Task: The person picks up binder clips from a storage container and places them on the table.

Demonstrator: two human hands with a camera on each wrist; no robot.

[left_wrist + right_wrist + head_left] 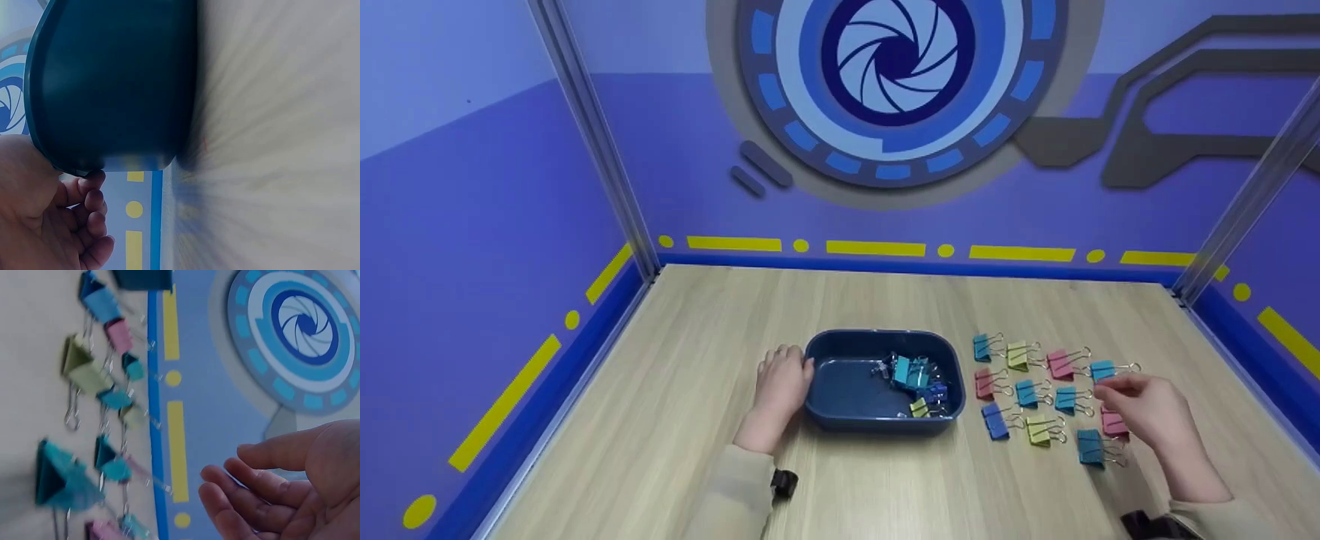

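My left hand (781, 384) is at the left side of a dark blue rectangular box (847, 424), its thumb at the rim and its fingers curled by the outer wall (112, 84). Teal, blue and yellow binder clips (912, 373) lie in the right part of the box. My right hand (1155, 409) hovers over the right end of the laid-out binder clips, holding nothing; its fingers bend loosely in the right wrist view (275, 489). Below it a pink clip (1114, 421) is partly hidden. A large teal clip (1090, 448) lies nearest the front.
Right of the box, several binder clips stand in loose rows, among them a yellow clip (1039, 430), a pink clip (1063, 364) and a dark blue clip (994, 421). Blue panels (675, 165) enclose the wooden table (720, 315) at the back and sides.
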